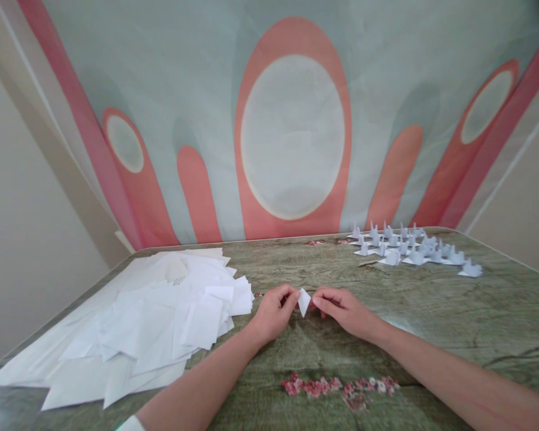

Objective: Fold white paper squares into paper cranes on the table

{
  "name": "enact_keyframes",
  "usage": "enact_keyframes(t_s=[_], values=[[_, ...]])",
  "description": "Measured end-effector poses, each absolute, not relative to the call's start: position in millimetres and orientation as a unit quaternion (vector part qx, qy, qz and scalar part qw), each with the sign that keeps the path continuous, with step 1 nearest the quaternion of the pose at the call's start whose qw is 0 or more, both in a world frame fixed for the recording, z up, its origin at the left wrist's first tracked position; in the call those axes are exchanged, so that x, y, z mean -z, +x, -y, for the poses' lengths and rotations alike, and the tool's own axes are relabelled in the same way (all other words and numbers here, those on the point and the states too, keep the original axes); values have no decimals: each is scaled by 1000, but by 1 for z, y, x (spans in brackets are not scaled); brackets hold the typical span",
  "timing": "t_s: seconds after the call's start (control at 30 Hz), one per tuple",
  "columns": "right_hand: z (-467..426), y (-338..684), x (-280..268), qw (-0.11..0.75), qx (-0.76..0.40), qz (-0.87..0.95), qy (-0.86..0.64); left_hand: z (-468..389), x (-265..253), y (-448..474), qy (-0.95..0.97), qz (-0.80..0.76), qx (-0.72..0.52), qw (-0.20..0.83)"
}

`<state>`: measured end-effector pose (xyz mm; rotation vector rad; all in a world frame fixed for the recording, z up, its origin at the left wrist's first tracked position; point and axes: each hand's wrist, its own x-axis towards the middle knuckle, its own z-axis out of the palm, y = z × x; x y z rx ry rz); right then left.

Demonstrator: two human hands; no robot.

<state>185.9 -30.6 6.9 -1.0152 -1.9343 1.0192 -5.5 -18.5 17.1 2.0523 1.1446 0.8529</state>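
Between my hands is a small folded piece of white paper (304,303), diamond-shaped, held just above the table. My left hand (276,308) pinches its left edge between thumb and fingers. At its right side, the thumb and fingers of my right hand (341,308) are closed together, at or very near the paper's right corner. Whether the right fingertips grip the paper is too small to make out. To the left lies a heap of white paper sheets (139,329), with smaller cut squares (204,320) on top.
Several folded white paper cranes (404,248) stand in rows at the back right of the wood-patterned table (453,311). Pink flower prints (336,386) mark the tabletop near me. Behind the table hangs a grey-green backdrop (224,72) with coral oval shapes.
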Motion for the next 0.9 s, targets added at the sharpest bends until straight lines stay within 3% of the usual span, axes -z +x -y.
enact_keyframes(t_s=[0.9], values=[[32,183,-4,357,-339,753,-437,25,-23,-5,833,-394,-282,267]])
